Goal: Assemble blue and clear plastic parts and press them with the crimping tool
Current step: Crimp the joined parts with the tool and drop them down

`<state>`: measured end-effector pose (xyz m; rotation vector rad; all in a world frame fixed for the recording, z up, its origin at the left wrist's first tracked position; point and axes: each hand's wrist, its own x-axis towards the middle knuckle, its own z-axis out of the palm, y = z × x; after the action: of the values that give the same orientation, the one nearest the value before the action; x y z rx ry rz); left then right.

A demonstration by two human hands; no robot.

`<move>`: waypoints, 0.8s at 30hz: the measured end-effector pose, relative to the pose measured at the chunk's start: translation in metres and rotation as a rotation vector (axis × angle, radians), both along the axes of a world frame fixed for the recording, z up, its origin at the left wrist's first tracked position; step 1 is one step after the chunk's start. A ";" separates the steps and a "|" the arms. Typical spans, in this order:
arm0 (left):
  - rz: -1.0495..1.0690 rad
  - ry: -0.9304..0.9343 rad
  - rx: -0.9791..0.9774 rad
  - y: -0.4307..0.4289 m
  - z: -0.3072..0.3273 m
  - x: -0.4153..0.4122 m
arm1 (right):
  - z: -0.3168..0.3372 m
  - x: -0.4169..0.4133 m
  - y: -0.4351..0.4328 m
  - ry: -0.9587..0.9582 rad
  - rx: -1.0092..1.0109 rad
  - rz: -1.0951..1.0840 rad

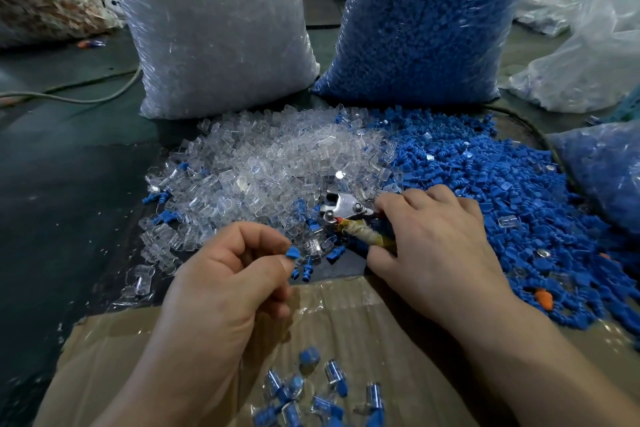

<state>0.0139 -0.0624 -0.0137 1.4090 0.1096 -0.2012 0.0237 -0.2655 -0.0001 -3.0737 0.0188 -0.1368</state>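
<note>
My left hand [228,274] pinches a small blue plastic part [292,252] between thumb and forefinger, just above the near edge of the clear pile. My right hand [433,246] curls round the tape-wrapped handle of the crimping tool [346,210], whose metal jaws point left over the parts. A heap of clear plastic parts [263,166] lies in the middle of the table. A heap of blue parts [485,177] spreads to its right. Several assembled blue-and-clear pieces [311,395] lie in the cardboard box below my hands.
A flattened cardboard box [346,315] sits at the near edge. Behind the heaps stand a large bag of clear parts [214,28] and a large bag of blue parts [422,21]. More bags lie at right [588,52]. A pale cable [86,94] crosses the dark table at left.
</note>
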 end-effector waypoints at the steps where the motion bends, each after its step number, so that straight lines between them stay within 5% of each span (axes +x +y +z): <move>1: 0.005 -0.004 0.007 0.000 0.001 0.000 | 0.001 0.000 0.000 -0.014 0.027 0.001; 7: 0.054 0.014 -0.045 -0.001 0.013 -0.002 | 0.014 -0.011 0.001 -0.162 0.285 0.105; 13: 0.078 -0.066 -0.033 -0.004 0.017 -0.005 | 0.018 -0.024 0.006 -0.028 0.222 0.328; 24: 0.053 -0.275 0.141 0.002 0.005 -0.002 | 0.019 -0.023 0.004 -0.014 0.201 0.402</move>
<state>0.0115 -0.0605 -0.0087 1.5588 -0.0670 0.0466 0.0004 -0.2617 0.0191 -2.8052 -0.5458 -0.1250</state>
